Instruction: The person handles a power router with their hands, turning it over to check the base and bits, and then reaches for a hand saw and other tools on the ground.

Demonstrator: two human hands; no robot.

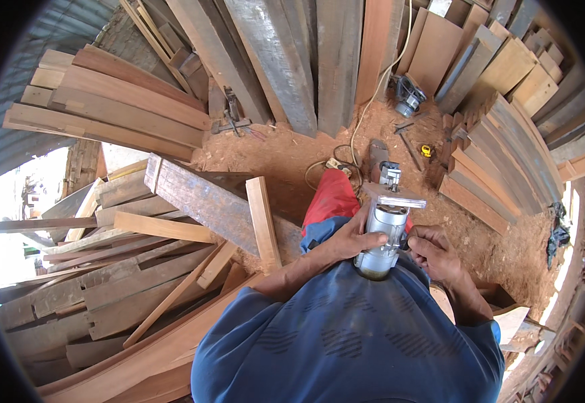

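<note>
A silver, cylindrical trim router [387,228] with a flat base plate is held close against my blue shirt, its plate end pointing away from me. My left hand [351,240] wraps round the body from the left, thumb lying across the metal. On the other side, my right hand [434,252] is closed, thumb and fingers pinched together right beside the router. A small dark part shows at those fingertips, too small to name. Beyond the plate, a metal fitting [390,173] sticks out, and red cloth [332,196] covers my leg beside it.
A pale cord [367,107] runs across the dirt floor. A yellow tape measure [426,151], a hammer-like tool [410,149] and another power tool [408,97] lie ahead. Stacked planks [131,97] stand left; more boards [494,168] lie right. A short wood piece [263,221] leans nearby.
</note>
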